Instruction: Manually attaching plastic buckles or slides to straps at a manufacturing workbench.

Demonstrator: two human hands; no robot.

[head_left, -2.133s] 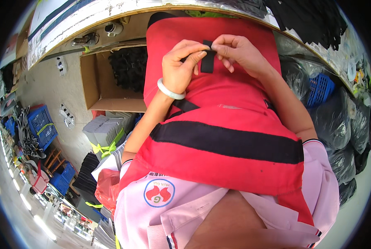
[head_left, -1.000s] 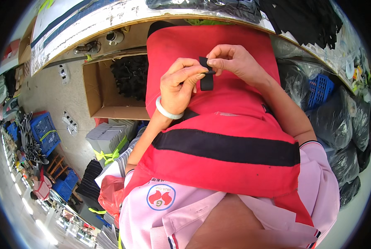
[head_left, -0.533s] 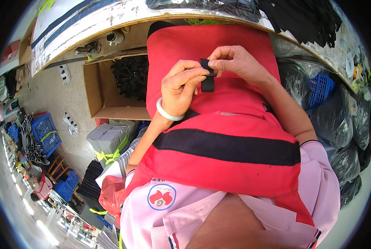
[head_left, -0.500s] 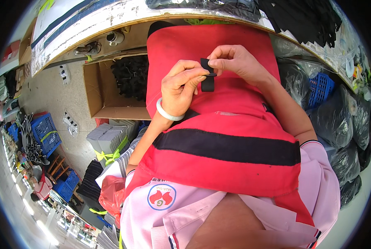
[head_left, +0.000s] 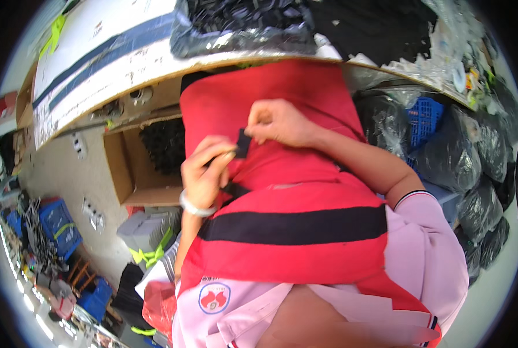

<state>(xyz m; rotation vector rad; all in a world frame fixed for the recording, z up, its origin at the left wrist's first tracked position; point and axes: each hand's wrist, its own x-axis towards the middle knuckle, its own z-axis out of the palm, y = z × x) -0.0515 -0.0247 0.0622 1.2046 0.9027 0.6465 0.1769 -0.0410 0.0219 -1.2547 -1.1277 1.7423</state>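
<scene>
Black strip [head_left: 243,144] is hanging between the two hands, above the lap of a red apron [head_left: 305,162]. On the pink shirt [head_left: 427,243], a round badge [head_left: 215,298] is showing a blue ring, a red flame-like emblem and lettering, with small dark writing sitting just above it. The strip's long axis is running steeply, slanting from upper right to lower left; its upper end is pointing toward the bench [head_left: 120,72] and its lower end toward the wearer's body. The left hand [head_left: 204,171], wearing a pale bracelet [head_left: 196,204] at its wrist, is pinching the lower part between thumb and fingers. The right hand [head_left: 279,123] is pinching the upper end with its fingertips; blur is softening both grips.
</scene>
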